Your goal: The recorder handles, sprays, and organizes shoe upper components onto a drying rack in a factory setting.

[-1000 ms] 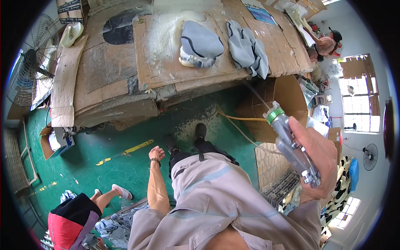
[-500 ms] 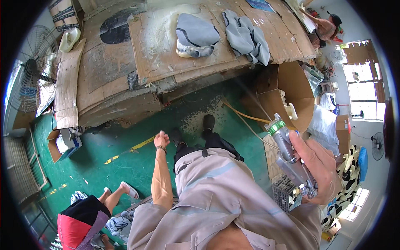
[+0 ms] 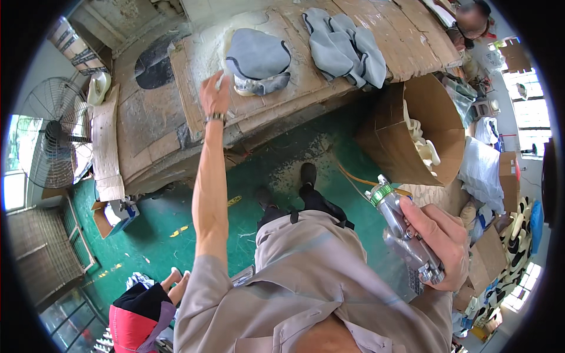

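My right hand (image 3: 445,242) is wrapped round a metal spray gun (image 3: 406,234) with a green ring near its nozzle, held out to the right above the floor. My left arm stretches forward over the table. My left hand (image 3: 214,94) hangs by the left side of a rounded grey fabric-covered piece (image 3: 259,54), its fingers apart and holding nothing. Under that piece's near edge shows a pale lump with a grey and black cover (image 3: 265,86). To the right lies a crumpled heap of grey fabric with black trim (image 3: 347,50).
The cardboard-covered table (image 3: 159,120) spans the far side. A large open carton (image 3: 382,138) with pale moulded pieces stands right, near an orange hose (image 3: 353,176). A wire fan (image 3: 53,132) stands left. One person (image 3: 138,315) is at lower left, another (image 3: 471,23) at far right.
My left hand has gone from low over the floor forward to the table, beside the grey piece. The mist at the spray gun's nozzle is no longer seen. My right hand still grips the gun.
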`<state>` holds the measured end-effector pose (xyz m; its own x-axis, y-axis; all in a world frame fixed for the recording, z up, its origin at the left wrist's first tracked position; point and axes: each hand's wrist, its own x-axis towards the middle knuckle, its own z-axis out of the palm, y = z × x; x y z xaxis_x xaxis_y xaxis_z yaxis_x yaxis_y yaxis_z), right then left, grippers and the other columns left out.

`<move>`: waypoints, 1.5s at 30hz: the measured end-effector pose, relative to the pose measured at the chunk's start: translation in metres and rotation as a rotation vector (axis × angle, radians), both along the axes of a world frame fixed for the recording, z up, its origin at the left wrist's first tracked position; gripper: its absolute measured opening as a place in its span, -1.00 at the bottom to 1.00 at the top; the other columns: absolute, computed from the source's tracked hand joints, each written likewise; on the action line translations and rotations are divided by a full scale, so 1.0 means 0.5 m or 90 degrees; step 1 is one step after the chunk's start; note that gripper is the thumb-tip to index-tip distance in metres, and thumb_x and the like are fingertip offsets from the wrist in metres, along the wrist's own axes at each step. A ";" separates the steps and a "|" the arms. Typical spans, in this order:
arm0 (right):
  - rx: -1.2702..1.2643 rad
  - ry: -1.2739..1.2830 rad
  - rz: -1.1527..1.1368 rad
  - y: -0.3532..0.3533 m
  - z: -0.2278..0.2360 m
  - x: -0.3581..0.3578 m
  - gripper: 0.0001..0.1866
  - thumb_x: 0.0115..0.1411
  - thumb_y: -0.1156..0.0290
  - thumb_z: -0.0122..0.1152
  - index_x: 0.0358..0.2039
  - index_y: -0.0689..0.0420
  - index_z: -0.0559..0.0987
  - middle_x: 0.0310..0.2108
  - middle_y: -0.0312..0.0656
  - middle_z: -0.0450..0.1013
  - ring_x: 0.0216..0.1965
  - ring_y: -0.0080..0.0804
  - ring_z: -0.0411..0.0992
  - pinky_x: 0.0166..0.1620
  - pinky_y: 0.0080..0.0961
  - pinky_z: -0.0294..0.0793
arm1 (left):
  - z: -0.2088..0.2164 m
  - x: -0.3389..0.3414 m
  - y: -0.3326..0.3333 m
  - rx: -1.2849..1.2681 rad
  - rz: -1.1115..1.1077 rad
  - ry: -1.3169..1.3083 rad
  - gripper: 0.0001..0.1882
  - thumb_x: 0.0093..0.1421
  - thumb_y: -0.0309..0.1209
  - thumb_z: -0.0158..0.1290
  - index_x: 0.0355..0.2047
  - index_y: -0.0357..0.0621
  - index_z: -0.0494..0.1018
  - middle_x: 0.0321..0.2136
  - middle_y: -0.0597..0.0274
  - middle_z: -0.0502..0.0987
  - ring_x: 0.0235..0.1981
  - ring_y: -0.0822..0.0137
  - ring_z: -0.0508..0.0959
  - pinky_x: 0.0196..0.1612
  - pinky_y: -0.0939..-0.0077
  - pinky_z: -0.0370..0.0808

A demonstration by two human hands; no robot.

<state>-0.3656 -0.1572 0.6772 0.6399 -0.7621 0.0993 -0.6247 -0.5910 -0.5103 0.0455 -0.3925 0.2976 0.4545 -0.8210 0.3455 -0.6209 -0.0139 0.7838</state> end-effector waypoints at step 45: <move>0.167 -0.160 -0.076 -0.331 -0.125 -0.319 -0.18 0.11 -0.19 0.11 0.11 0.31 0.55 -0.51 -0.12 0.42 -0.53 -0.27 0.44 -0.45 -0.43 0.35 | 0.031 0.075 -0.241 0.141 -0.098 0.191 -0.62 0.26 -0.28 0.15 0.02 -0.20 0.61 0.15 -0.08 0.50 0.15 0.21 0.52 0.22 0.38 0.37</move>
